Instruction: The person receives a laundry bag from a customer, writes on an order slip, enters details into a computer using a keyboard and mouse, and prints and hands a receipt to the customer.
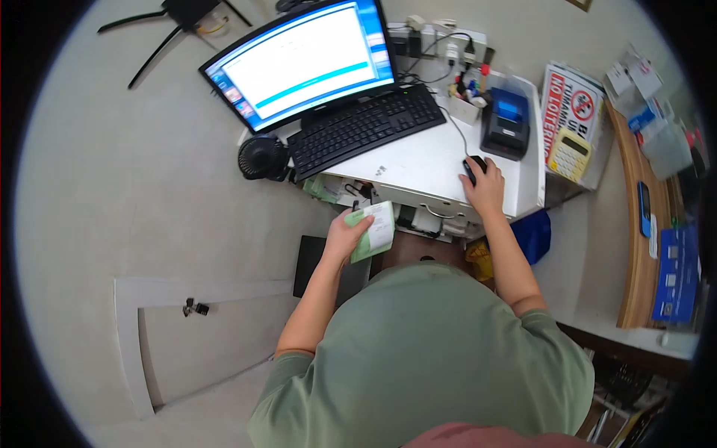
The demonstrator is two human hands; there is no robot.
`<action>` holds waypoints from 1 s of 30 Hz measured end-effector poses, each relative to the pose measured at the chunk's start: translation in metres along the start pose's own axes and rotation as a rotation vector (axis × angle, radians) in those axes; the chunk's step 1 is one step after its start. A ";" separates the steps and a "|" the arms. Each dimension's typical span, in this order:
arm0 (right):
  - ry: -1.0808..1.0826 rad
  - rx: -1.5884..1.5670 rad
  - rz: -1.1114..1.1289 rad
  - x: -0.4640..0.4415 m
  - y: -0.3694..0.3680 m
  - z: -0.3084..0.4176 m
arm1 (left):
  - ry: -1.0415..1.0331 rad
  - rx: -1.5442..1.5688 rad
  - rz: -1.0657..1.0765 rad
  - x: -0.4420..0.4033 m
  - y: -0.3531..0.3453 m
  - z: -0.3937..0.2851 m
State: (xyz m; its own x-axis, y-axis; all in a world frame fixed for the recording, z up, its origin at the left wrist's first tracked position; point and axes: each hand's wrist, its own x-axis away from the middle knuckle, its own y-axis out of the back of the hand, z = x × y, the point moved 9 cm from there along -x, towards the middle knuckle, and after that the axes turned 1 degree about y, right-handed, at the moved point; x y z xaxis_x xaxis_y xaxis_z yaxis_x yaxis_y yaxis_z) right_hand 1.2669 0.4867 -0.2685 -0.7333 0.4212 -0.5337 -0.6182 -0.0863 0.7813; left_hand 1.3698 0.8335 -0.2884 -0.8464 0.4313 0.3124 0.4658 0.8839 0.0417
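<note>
My left hand (347, 235) is closed around a green paper booklet (364, 246), its thumb pressing a white slip (381, 226) with small print on top. The print is too small to read. On the right side of the white desk (426, 168), my right hand (487, 188) rests over a black computer mouse (473, 166), fingers curved on it. A black keyboard (366, 128) lies left of the mouse, before a lit monitor (306, 63) showing a mostly white window with blue bars. The booklet is held in front of the desk's edge, below the keyboard.
Right of the keyboard stand a black receipt printer (506, 123) and a box of pens (464, 108). A small black fan (263, 157) sits at the desk's left end. Further right are a yellow calculator (569, 155), a no-loitering sign (560, 93) and a wooden counter (631, 224) with a phone (644, 209).
</note>
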 end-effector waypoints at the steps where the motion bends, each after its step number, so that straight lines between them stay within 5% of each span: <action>1: 0.021 0.012 -0.014 0.003 0.000 0.002 | 0.026 0.011 -0.039 0.006 0.016 0.015; 8: 0.006 0.028 -0.031 0.006 -0.003 0.001 | 0.114 0.157 -0.268 0.047 0.075 0.075; 30: -0.059 0.026 -0.022 0.004 -0.001 0.000 | 0.049 0.073 -0.154 0.036 0.053 0.050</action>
State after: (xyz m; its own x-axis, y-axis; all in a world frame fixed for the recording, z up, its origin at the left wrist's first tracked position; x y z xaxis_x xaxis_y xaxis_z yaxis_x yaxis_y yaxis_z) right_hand 1.2645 0.4887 -0.2715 -0.7012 0.4750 -0.5317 -0.6260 -0.0532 0.7780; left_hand 1.3508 0.9054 -0.3226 -0.8920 0.2816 0.3537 0.3096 0.9505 0.0242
